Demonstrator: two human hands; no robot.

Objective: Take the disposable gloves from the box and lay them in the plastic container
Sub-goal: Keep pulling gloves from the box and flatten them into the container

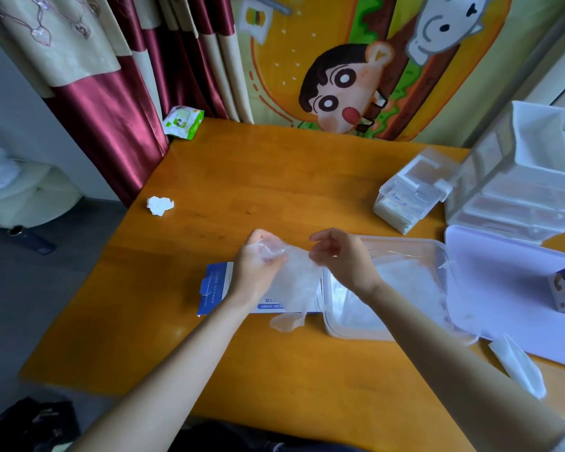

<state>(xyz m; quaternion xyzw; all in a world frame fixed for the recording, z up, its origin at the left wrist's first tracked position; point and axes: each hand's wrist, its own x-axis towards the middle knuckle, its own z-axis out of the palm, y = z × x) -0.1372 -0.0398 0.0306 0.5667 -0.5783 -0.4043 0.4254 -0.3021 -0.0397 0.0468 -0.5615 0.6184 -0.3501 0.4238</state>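
Pinched by left hand [258, 267] and right hand [344, 261], one thin, translucent, crinkled glove [296, 287] hangs above the blue-white box [214, 288].

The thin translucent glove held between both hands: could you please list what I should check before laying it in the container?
1. The left hand grips the thin translucent glove: ok.
2. The right hand pinches its other edge: ok.
3. The glove is spread flat: not ok, bunched at the left hand.
4. The clear rectangular plastic container is open, with the white lid beside it: ok.
5. The glove is free of the blue and white cardboard box: cannot tell.
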